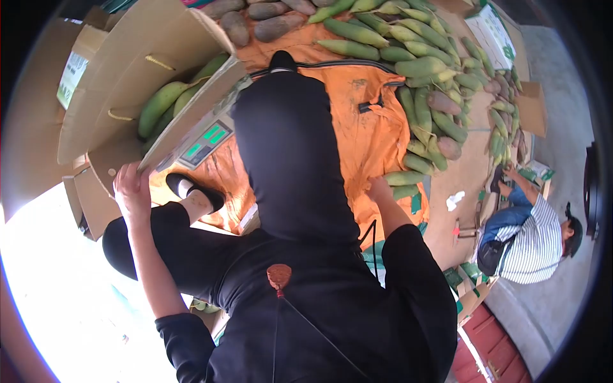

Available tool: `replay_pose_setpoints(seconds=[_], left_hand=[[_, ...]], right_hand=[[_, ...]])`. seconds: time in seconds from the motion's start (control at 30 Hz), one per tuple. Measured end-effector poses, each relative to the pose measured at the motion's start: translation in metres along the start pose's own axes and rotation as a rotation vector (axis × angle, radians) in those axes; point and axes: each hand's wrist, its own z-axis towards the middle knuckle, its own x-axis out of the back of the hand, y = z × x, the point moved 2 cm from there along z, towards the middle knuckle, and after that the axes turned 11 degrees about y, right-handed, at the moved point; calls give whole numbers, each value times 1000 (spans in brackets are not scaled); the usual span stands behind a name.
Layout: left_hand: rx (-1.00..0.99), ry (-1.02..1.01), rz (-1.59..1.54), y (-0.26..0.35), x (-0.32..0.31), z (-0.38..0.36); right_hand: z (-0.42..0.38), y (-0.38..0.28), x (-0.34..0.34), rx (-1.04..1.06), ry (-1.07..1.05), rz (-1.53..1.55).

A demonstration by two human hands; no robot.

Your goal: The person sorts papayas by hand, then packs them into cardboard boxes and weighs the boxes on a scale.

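My left hand (pixel 132 187) is closed over the edge of an open cardboard box (pixel 201 83), its fingers curled on the near corner. Inside that box lie several long green radishes (pixel 159 108). Right beside the box is a scale (pixel 205 144) with lit green digits. On the other side of my leg, my right hand (pixel 381 189) is down at the orange cloth (pixel 367 143), close to a green radish (pixel 407 178). Its fingertips blend into the cloth, so I cannot tell whether they grip anything.
A big heap of green radishes (pixel 421 48) spreads across the top right, with reddish-brown ones (pixel 274 29) at the top. Another person (pixel 527 239) in a striped shirt squats on the right by a smaller pile. A white-and-green carton (pixel 490 35) stands behind the heap.
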Motion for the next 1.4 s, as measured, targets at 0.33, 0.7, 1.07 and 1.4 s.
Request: replay_pose_setpoints(seconds=[0.33, 0.7, 1.07, 1.4], left_hand=[[17, 13, -21, 5, 5, 3], [17, 27, -52, 3, 4, 3], [41, 25, -78, 1, 7, 3], [-10, 70, -122, -2, 4, 1]], right_hand=[[10, 34, -25, -131, -127, 156], [28, 61, -30, -98, -48, 129], [27, 75, 123, -732, 614, 1245], [25, -93, 343, 49, 761, 1555]])
